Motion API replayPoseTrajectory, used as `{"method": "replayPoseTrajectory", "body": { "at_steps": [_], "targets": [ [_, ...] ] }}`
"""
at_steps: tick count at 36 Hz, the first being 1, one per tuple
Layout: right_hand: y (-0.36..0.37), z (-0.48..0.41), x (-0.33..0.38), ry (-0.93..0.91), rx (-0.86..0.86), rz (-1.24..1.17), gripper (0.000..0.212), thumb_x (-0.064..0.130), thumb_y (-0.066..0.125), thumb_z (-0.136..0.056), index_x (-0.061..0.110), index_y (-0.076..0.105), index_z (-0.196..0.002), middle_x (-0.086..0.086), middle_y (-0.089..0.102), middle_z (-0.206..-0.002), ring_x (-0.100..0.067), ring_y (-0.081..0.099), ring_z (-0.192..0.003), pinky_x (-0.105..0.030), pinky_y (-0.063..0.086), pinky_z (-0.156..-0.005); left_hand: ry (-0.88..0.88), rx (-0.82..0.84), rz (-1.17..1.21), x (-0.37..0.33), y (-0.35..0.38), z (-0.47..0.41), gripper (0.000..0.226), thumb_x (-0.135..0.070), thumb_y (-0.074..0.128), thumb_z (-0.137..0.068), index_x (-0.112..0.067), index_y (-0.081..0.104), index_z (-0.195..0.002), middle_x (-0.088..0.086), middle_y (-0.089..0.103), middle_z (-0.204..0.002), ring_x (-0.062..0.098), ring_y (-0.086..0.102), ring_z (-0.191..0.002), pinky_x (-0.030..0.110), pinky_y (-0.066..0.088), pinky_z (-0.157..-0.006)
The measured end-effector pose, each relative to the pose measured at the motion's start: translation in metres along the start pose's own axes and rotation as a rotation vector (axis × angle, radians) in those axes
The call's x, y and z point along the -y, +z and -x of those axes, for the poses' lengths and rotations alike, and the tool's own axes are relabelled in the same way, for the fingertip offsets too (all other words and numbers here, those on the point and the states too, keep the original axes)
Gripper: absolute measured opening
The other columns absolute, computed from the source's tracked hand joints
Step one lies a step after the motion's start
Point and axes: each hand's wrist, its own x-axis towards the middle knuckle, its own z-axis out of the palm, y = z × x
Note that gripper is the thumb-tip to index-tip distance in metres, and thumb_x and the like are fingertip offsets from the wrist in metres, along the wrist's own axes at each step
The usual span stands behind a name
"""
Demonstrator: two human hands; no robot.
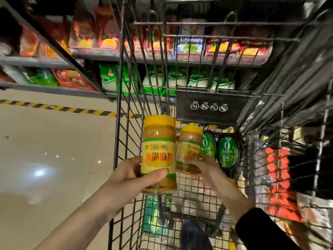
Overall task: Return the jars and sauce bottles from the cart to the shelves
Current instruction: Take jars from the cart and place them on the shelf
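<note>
My left hand (126, 179) grips a yellow-lidded jar (159, 152) of brown paste with a yellow label, held upright above the wire cart (126, 141). My right hand (203, 168) holds a second, similar yellow-lidded jar (190, 143) just behind and to the right of the first, inside the cart. Two dark bottles with green labels (228, 152) lie in the cart's far end beside the second jar. The right hand is blurred with motion.
Shelves (126, 58) ahead carry red packets above and green-and-white bags below. A black plate with round symbols (209, 107) hangs on the cart's front. Pale tiled floor with a yellow-black stripe (54, 107) lies to the left. More red goods show at right.
</note>
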Motion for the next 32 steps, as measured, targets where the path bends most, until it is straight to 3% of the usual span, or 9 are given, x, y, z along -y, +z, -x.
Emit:
{"method": "replayPoseTrajectory", "body": {
  "at_steps": [5, 7, 9, 13, 16, 19, 22, 28, 32],
  "targets": [
    [-0.010, 0.051, 0.038, -0.201, -0.006, 0.051, 0.029, 0.015, 0.088, -0.053, 0.022, 0.070, -0.074, 0.005, 0.074, -0.075, -0.003, 0.068, -0.062, -0.022, 0.054, -0.062, 0.068, -0.049, -0.053, -0.019, -0.001, 0.018, 0.071, -0.055, 0.078, -0.048, -0.024, 0.063, -0.110, -0.004, 0.075, -0.097, 0.010, 0.070, -0.091, 0.027, 0.049, -0.085],
    [-0.016, 0.074, 0.053, -0.282, -0.011, 0.050, 0.043, 0.019, 0.091, -0.042, 0.018, 0.071, -0.081, -0.002, 0.075, -0.082, -0.014, 0.070, -0.073, -0.036, 0.056, -0.073, 0.112, -0.055, -0.041, -0.027, -0.001, 0.028, 0.070, -0.053, 0.081, -0.051, -0.023, 0.062, -0.111, -0.005, 0.075, -0.096, 0.009, 0.070, -0.089, 0.020, 0.051, -0.079],
    [-0.022, 0.097, 0.066, -0.377, -0.009, 0.061, 0.062, 0.026, 0.091, -0.033, 0.014, 0.070, -0.089, -0.001, 0.075, -0.084, -0.018, 0.069, -0.080, -0.039, 0.055, -0.078, 0.158, -0.047, -0.034, -0.036, 0.001, 0.039, 0.066, -0.051, 0.083, -0.055, -0.023, 0.061, -0.111, -0.007, 0.074, -0.098, 0.006, 0.070, -0.089, 0.015, 0.051, -0.075],
    [-0.028, 0.150, 0.093, -0.501, 0.020, 0.011, 0.043, -0.007, 0.081, -0.055, 0.023, 0.062, -0.079, 0.017, 0.070, -0.059, 0.006, 0.066, -0.061, -0.012, 0.053, -0.061, 0.267, -0.073, -0.056, -0.053, 0.002, 0.061, 0.086, -0.056, 0.081, -0.042, -0.020, 0.060, -0.116, -0.003, 0.073, -0.104, 0.011, 0.068, -0.097, 0.034, 0.050, -0.091],
    [-0.034, 0.190, 0.106, -0.617, -0.005, 0.021, 0.042, -0.013, 0.078, -0.057, 0.018, 0.064, -0.080, 0.014, 0.071, -0.060, 0.003, 0.066, -0.060, -0.011, 0.051, -0.055, 0.368, -0.062, -0.049, -0.069, 0.005, 0.076, 0.074, -0.045, 0.083, -0.048, -0.015, 0.061, -0.112, 0.001, 0.073, -0.103, 0.015, 0.069, -0.095, 0.032, 0.054, -0.086],
    [-0.039, 0.236, 0.115, -0.721, -0.053, 0.032, 0.042, -0.009, 0.080, -0.058, 0.021, 0.065, -0.083, 0.014, 0.072, -0.064, 0.002, 0.068, -0.063, -0.012, 0.051, -0.055, 0.455, -0.027, -0.035, -0.084, 0.006, 0.093, 0.063, -0.028, 0.086, -0.059, -0.012, 0.059, -0.114, 0.002, 0.073, -0.103, 0.013, 0.070, -0.094, 0.020, 0.056, -0.078],
    [-0.043, 0.280, 0.113, -0.832, -0.132, 0.035, 0.043, -0.007, 0.082, -0.057, 0.021, 0.065, -0.085, 0.015, 0.072, -0.066, 0.003, 0.067, -0.064, -0.011, 0.050, -0.057, 0.557, 0.025, -0.070, -0.099, 0.008, 0.112, 0.062, -0.025, 0.088, -0.059, -0.012, 0.060, -0.113, 0.000, 0.074, -0.101, 0.013, 0.070, -0.094, 0.016, 0.055, -0.074],
    [-0.040, 0.370, 0.083, -1.002, -0.429, 0.074, 0.055, 0.009, 0.089, -0.050, 0.017, 0.067, -0.100, 0.007, 0.075, -0.085, -0.002, 0.069, -0.076, -0.014, 0.051, -0.064, 0.740, 0.127, -0.142, -0.116, 0.013, 0.153, 0.047, -0.014, 0.078, -0.064, -0.021, 0.057, -0.106, -0.009, 0.075, -0.093, 0.007, 0.071, -0.086, 0.014, 0.055, -0.072],
    [-0.031, 0.429, 0.046, -1.087, -0.643, 0.058, 0.051, 0.013, 0.091, -0.048, 0.030, 0.067, -0.090, 0.010, 0.074, -0.081, -0.001, 0.067, -0.075, -0.011, 0.049, -0.064, 0.855, 0.252, -0.188, -0.118, 0.019, 0.187, 0.043, -0.009, 0.077, -0.067, -0.023, 0.058, -0.103, -0.013, 0.074, -0.093, 0.006, 0.070, -0.087, 0.013, 0.054, -0.075]
  ]
}}
